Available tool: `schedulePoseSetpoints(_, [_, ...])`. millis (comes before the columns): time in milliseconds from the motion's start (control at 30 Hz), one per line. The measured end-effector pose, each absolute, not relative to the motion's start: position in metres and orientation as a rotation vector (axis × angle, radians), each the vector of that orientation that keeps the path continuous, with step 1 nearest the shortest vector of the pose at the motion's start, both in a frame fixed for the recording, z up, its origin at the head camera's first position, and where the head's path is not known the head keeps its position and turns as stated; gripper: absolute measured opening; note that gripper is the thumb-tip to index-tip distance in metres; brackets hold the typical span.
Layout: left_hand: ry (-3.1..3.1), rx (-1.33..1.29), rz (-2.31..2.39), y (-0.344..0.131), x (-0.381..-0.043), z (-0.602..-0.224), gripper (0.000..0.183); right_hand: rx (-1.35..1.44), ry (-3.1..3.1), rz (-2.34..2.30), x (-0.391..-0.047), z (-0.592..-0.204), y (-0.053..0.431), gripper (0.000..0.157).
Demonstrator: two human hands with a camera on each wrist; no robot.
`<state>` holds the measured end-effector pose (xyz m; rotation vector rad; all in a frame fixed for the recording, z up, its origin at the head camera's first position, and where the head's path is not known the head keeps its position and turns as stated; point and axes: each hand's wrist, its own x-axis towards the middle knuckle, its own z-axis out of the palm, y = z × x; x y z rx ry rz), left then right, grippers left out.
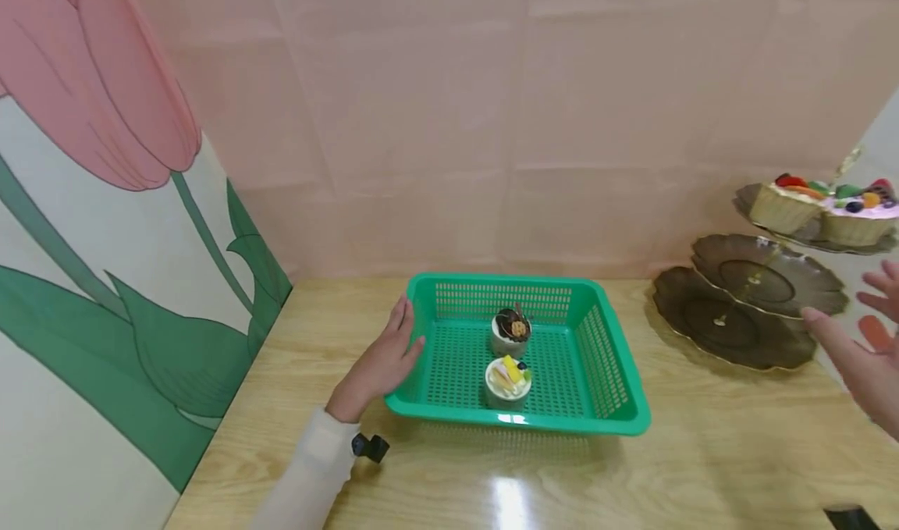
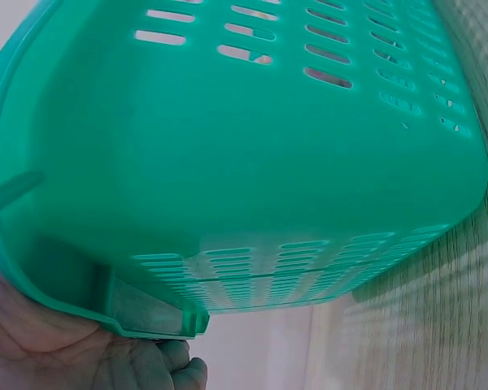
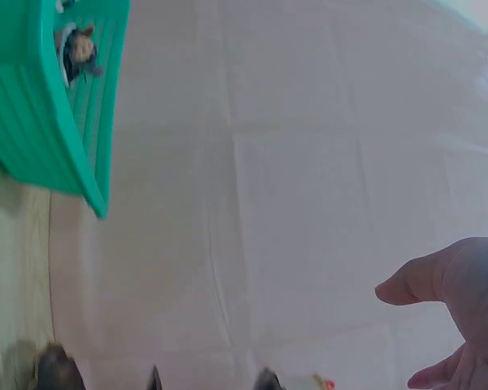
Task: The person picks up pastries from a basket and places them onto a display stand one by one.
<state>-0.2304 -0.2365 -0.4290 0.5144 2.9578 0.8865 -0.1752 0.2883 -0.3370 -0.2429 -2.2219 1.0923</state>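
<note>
My left hand (image 1: 379, 357) rests against the left rim of a green plastic basket (image 1: 622, 358), its fingers straight. In the left wrist view, the palm touches the underside of the basket's rim. Inside the basket stand two small cupcakes: one with a dark chocolate top (image 1: 511, 332), the other with a cream top and yellow fruit pieces (image 1: 509, 380). At the far right, my right hand (image 1: 865, 380) is in the air beside a tiered brown stand (image 1: 730, 323), fingers spread and holding nothing visible. The stand's top tier bears two larger fruit-topped cupcakes (image 1: 783, 206).
The basket and stand are on a light wooden table (image 1: 281, 389). A pink cloth backdrop (image 1: 449, 124) hangs behind them, and a tulip-printed panel (image 1: 105, 280) rises at the left. Between basket and stand runs a strip of table.
</note>
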Motion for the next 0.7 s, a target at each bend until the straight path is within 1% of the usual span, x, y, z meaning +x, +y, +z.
schedulePoseSetpoints(167, [2.972,0.500,0.888,-0.239,-0.233,-0.430,0.072,0.043,-2.340,0.979,-0.170,-0.344,0.266,0.081])
schedulePoseSetpoints(300, [2.987,0.499,0.902,-0.238,-0.235,-0.431,0.074,0.138,-2.464,0.882,-0.168,-0.353,0.250,0.084])
schedulePoseSetpoints(467, [2.948,0.515,0.907,-0.235,-0.233,-0.434,0.076,0.300,-2.500,0.970,-0.169,-0.375,0.231,0.079])
schedulePoseSetpoints(700, [2.983,0.513,0.865,-0.237,-0.234,-0.434,0.073,0.605,-2.509,1.098,-0.181,-0.392,0.203,0.063])
